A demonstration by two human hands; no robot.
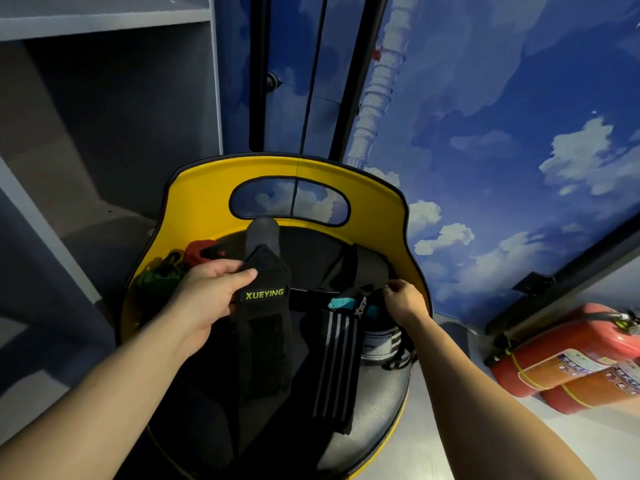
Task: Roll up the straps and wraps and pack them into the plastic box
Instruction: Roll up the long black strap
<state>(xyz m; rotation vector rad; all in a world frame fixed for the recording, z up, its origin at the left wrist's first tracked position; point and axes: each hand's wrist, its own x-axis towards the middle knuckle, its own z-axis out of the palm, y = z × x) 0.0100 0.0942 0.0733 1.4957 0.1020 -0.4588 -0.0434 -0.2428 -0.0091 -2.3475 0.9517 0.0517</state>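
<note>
My left hand grips a black wrap with a green XUEYING label, held over a yellow chair's grey seat. A thin black strap runs from that wrap to my right hand, which pinches its end. A black wrap with grey stripes hangs from the strap beside a teal and black piece. A white and black band lies on the seat under my right wrist. Red and green rolled straps sit at the seat's back left. No plastic box is in view.
The chair's yellow back with a handle cutout stands against a blue sky-print wall. A grey shelf unit is at left. Red fire extinguishers lie on the floor at right.
</note>
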